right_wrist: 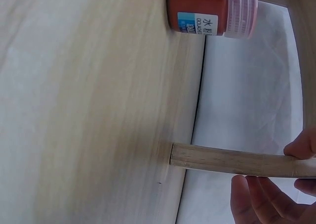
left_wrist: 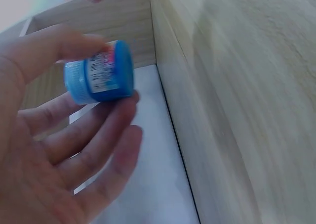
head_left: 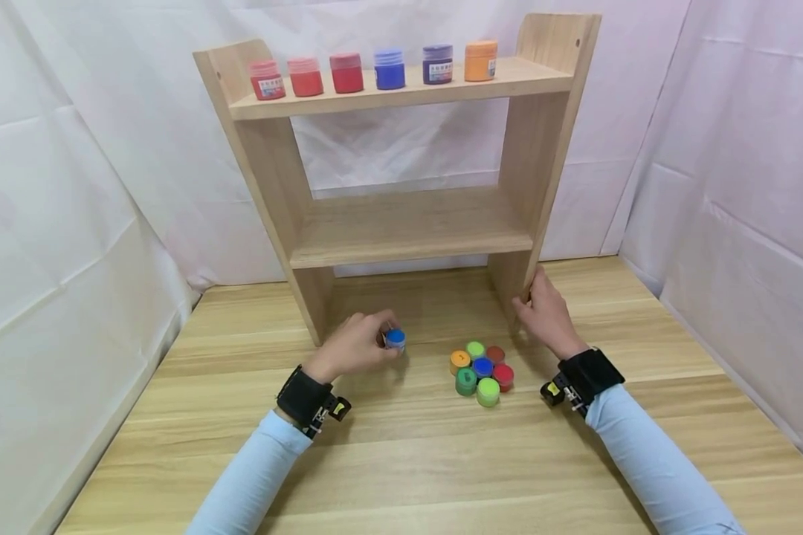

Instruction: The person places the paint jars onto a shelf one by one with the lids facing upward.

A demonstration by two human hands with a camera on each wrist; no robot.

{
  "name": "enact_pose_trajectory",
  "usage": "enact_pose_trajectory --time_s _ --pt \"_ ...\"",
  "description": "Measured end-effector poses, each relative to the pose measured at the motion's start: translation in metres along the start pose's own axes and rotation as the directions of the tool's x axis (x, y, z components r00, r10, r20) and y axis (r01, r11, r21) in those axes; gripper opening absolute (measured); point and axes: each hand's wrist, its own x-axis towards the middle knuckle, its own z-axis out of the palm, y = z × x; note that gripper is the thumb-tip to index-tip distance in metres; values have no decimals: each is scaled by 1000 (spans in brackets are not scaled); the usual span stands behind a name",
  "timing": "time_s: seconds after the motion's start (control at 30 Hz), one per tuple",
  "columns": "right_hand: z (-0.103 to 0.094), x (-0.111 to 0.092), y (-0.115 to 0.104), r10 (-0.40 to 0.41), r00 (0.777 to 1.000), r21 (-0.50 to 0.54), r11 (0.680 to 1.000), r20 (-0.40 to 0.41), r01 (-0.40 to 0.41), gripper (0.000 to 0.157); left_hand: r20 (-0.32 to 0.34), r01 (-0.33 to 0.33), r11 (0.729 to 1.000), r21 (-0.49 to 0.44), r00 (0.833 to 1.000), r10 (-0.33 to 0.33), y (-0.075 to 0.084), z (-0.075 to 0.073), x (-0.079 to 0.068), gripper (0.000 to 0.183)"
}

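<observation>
My left hand pinches a small blue paint jar between thumb and fingers, near the shelf's left foot. In the left wrist view the jar lies tilted in the fingers, its label partly showing, with a gap between it and the table. My right hand grips the lower part of the right side panel of the wooden shelf. In the right wrist view the thumb is on one face of that panel and the fingers on the other. Between the hands stands a cluster of paint jars.
Several paint jars, red, blue, dark blue and orange, stand in a row on the shelf's top board. Below it is a middle board. White cloth hangs behind and at both sides of the wooden table.
</observation>
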Motion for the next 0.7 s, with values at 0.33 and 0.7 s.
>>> enact_pose_trajectory --time_s 0.33,0.7 --pt "-1 -2 2 7 1000 -18 1000 5 -7 68 -197 -17 1000 -11 980 15 9 -4 3 31" --pt "-1 0 -1 8 1000 2 1000 12 -8 69 -287 -75 997 -34 956 62 19 -14 9 30"
